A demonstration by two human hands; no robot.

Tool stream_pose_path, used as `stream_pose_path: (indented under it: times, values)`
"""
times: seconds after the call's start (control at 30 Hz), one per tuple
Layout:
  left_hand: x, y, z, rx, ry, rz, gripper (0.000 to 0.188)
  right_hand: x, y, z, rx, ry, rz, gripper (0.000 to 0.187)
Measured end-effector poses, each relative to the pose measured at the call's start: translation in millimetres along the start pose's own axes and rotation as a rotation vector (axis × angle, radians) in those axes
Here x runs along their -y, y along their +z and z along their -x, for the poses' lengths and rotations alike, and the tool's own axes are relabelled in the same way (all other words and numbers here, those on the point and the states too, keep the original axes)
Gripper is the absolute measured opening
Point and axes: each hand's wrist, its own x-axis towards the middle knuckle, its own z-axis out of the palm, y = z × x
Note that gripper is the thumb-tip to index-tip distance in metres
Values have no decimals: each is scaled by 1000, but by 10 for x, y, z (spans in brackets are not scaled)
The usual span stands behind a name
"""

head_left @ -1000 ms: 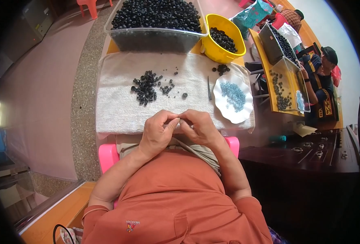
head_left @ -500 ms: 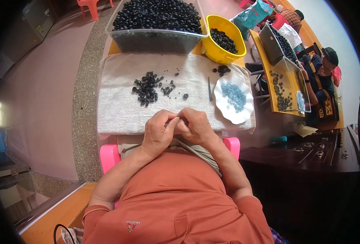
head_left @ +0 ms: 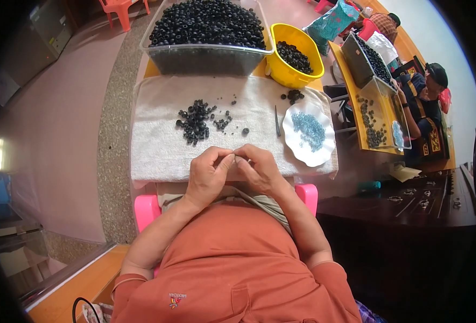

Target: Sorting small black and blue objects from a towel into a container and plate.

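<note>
My left hand [head_left: 207, 171] and my right hand [head_left: 256, 168] meet fingertip to fingertip above the near edge of a white towel [head_left: 157, 126]. Both are closed in a pinch; whatever sits between the fingertips is too small and too covered to make out. Beyond them on the towel lies a loose pile of small black ring-like parts [head_left: 195, 121], with smaller black bits to its right. One single black part [head_left: 245, 131] rests apart, nearer my hands. To the right are dark tweezers or a similar thin tool [head_left: 277, 121] and a white scalloped plate [head_left: 294, 149] holding small pale-blue pieces.
At the table's far side stand a clear bin [head_left: 205, 63] heaped with black parts and a yellow basin [head_left: 289, 78] with more. Several black parts [head_left: 293, 96] lie before the basin. A co-worker [head_left: 429, 94] sits at another table [head_left: 356, 107] on the right.
My hands stay together, with the right fingers and thumb shifting slightly at the pinch. The view has moved a little, so the table things sit slightly lower.
</note>
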Motion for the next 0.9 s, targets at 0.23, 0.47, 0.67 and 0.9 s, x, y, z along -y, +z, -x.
stream_pose_path:
  times: [0.23,0.47,0.67,0.9]
  values:
    - [52,13,-3,95,-215,351,14,-108,-30,45,98,195,-488,12]
    - [56,76,26,18,-262,412,13,-57,94,73,-29,30,-356,5]
    - [57,98,4,27,-287,546,13,-168,160,97,-77,-4,-381,4]
    - [3,-21,-90,127,-421,798,13,-206,144,46,-115,0,-467,7]
